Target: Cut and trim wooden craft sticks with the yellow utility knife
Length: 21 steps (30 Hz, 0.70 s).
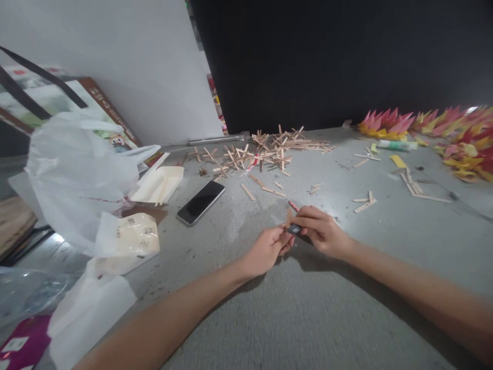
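Observation:
Above the middle of the table my left hand and my right hand meet, fingers closed. A short wooden stick rises from the fingertips of my left hand. Pinched by my right hand is a small dark flat piece with a lighter patch, pressed close to the stick; its kind cannot be made out. A red-patterned rod, perhaps a pencil, shows just past my right fingers, and whether it is held is hidden. Beyond the hands lie loose wooden sticks.
A pile of crossed wooden sticks lies at the back. To the left are a phone, an open carton, a white plastic bag and a wrapped package. Folded paper pieces and a glue tube lie back right.

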### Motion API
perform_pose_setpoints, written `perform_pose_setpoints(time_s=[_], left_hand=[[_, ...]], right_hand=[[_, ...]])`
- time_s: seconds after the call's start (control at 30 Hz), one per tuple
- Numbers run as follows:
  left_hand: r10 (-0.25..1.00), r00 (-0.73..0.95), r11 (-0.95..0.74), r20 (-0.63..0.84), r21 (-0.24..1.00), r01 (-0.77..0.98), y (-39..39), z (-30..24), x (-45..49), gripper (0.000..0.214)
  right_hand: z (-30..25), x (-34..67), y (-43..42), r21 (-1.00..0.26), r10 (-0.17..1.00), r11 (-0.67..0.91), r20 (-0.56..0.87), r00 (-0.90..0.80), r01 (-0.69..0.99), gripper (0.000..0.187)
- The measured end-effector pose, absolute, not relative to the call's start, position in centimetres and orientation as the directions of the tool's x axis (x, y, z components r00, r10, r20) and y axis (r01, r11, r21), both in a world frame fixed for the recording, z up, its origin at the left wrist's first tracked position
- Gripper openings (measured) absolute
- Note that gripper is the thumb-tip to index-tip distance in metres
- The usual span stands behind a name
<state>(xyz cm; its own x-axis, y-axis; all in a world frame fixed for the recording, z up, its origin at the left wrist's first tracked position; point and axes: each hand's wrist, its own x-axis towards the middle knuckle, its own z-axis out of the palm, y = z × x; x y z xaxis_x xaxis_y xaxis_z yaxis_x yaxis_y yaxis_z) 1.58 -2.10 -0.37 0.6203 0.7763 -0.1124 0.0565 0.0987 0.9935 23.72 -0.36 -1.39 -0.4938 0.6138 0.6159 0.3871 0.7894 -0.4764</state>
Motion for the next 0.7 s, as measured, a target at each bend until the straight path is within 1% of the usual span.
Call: perform_pose_setpoints(time_s=[0.13, 0.2, 0.37, 0.53, 0.7], left_hand=[[0.765, 0.635, 0.115, -0.107, 0.993, 0.029, -2.1, -0.7, 1.4, 0.045], [0.771, 0.628, 0.098, -0.102, 0.994, 0.041, -2.1, -0.7, 1.4, 0.045], [0.786, 0.609, 0.074, -0.106, 0.994, 0.078, -2.4, -0.5, 1.6, 0.047], [0.811, 0.579, 0.057, -0.088, 0.996, 0.071, -2.5, -0.7, 1.5, 0.049], [0.793, 0.595, 0.102, -0.130, 0.991, 0.082, -2.3, -1.5, 1.6, 0.048]], right_hand=[[-1.5, 23.8, -0.4, -0.492, 0.631, 0.776, 0.594, -0.499, 0.395, 0.031], [-1.5, 23.7, -0.4, -0.493, 0.636, 0.772, 0.589, -0.499, 0.402, 0.031], [-1.4, 23.6, -0.4, -0.438, 0.587, 0.809, 0.629, -0.509, 0.392, 0.033], [-1.6, 23.7, -0.4, -0.457, 0.620, 0.784, 0.594, -0.513, 0.420, 0.035], [-1.5, 23.5, -0.5, -0.376, 0.575, 0.814, 0.623, -0.530, 0.443, 0.033]])
